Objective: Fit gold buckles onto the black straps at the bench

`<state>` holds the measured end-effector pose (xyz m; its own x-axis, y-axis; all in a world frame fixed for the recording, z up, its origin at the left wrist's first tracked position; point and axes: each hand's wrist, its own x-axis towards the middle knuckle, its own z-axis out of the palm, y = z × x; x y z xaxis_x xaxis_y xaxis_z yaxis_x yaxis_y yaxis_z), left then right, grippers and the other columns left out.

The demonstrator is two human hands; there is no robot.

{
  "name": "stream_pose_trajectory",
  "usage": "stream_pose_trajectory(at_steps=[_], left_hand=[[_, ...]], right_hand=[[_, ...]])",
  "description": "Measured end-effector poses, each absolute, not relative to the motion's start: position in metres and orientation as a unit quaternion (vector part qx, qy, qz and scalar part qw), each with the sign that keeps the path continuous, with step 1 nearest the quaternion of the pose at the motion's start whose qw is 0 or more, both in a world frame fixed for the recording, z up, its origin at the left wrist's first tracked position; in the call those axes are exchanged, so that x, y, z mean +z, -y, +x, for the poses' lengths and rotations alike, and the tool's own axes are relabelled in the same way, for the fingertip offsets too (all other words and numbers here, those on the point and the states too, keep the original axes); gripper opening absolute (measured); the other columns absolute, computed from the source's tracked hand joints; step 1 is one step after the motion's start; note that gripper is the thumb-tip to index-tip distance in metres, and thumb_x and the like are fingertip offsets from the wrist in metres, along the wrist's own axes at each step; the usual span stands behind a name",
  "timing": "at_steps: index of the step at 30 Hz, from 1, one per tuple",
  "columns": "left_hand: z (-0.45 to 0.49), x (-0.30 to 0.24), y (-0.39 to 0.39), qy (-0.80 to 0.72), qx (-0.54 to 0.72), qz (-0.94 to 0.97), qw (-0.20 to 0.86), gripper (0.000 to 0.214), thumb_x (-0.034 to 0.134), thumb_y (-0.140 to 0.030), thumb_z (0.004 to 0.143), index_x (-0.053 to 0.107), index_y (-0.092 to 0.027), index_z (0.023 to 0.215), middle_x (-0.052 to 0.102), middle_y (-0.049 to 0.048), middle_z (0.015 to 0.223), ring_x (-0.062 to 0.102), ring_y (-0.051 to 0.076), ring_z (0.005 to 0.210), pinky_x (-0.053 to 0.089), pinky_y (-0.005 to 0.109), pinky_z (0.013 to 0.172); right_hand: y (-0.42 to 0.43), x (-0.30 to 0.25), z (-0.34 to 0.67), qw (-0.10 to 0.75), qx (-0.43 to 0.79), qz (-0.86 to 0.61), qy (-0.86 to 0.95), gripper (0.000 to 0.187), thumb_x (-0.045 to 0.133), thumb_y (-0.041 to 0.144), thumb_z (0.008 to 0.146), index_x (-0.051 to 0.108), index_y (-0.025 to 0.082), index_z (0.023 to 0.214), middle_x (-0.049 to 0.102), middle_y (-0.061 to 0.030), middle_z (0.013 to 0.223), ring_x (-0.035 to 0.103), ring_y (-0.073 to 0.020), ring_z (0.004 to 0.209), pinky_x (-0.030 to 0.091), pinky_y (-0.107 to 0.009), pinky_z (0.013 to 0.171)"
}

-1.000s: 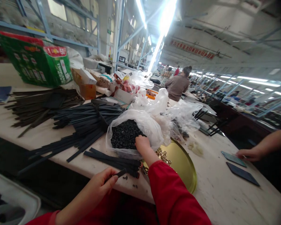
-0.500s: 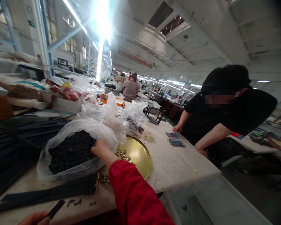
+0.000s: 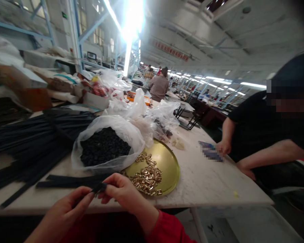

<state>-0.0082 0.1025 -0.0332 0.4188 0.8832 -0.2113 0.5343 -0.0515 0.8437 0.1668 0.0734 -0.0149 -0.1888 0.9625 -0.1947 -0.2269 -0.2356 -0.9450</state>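
My left hand (image 3: 66,211) pinches one end of a thin black strip (image 3: 97,188) just in front of the table edge. My right hand (image 3: 120,192) meets it there, fingertips closed on a small dark piece at the strip's tip. Right behind my hands stands a clear plastic bag (image 3: 106,141) full of small black pieces. A round gold tray (image 3: 167,162) with several gold metal clips (image 3: 145,177) lies to its right. More black strips (image 3: 66,180) lie flat along the table edge.
A large pile of long black strips (image 3: 27,141) covers the table's left. Cardboard boxes and plastic bags (image 3: 131,104) crowd the back. A person in black (image 3: 263,135) leans on the table's right side, a hand on a flat card (image 3: 210,152). Other workers sit far behind.
My right hand came out of the bag of black pieces and joined my left hand at the strip's tip. The view swung right, then partly back.
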Motion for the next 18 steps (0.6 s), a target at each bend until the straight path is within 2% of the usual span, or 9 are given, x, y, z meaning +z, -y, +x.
stream_pose_trajectory(at_steps=[3,8,11,16,18], left_hand=[[-0.006,-0.018,-0.085,-0.467,0.195,0.712,0.487,0.029,0.042,-0.040,0.079,0.059,-0.018,0.076,0.059,-0.0015,0.069,0.050,0.015,0.065,0.041,0.021,0.061],[-0.002,-0.018,-0.074,-0.492,0.164,0.708,0.480,0.024,0.042,-0.034,0.079,0.056,-0.016,0.069,0.052,-0.0030,0.062,0.047,0.013,0.061,0.037,0.021,0.056],[-0.004,-0.022,-0.066,-0.495,0.172,0.697,0.489,0.022,0.043,-0.031,0.079,0.054,-0.017,0.067,0.051,-0.0041,0.062,0.045,0.012,0.059,0.034,0.020,0.054],[-0.002,-0.023,-0.056,-0.475,0.192,0.674,0.532,0.023,0.044,-0.033,0.079,0.052,-0.017,0.066,0.049,-0.0051,0.060,0.043,0.011,0.056,0.033,0.020,0.053],[-0.002,-0.020,-0.054,-0.466,0.183,0.673,0.545,0.023,0.044,-0.034,0.079,0.053,-0.017,0.067,0.049,-0.0049,0.059,0.043,0.011,0.056,0.034,0.020,0.054]], right_hand=[[-0.062,-0.030,0.172,0.444,0.634,-0.460,0.436,0.023,0.059,0.041,0.075,0.056,0.019,0.081,0.058,0.0046,0.061,0.050,-0.0081,0.049,0.039,-0.021,0.052],[-0.047,-0.047,0.168,0.447,0.568,-0.496,0.481,0.029,0.048,0.046,0.083,0.056,0.018,0.084,0.050,0.0063,0.052,0.042,-0.0075,0.043,0.032,-0.020,0.044],[-0.038,-0.047,0.164,0.460,0.547,-0.506,0.484,0.035,0.044,0.050,0.085,0.057,0.017,0.087,0.051,0.0049,0.053,0.043,-0.0083,0.043,0.032,-0.021,0.043],[-0.026,-0.044,0.164,0.456,0.548,-0.513,0.478,0.029,0.059,0.043,0.077,0.060,0.019,0.092,0.053,0.0041,0.059,0.046,-0.0098,0.050,0.037,-0.022,0.048],[-0.022,-0.044,0.164,0.450,0.555,-0.510,0.478,0.030,0.057,0.044,0.077,0.063,0.018,0.091,0.056,0.0027,0.062,0.047,-0.0098,0.051,0.038,-0.023,0.050]])
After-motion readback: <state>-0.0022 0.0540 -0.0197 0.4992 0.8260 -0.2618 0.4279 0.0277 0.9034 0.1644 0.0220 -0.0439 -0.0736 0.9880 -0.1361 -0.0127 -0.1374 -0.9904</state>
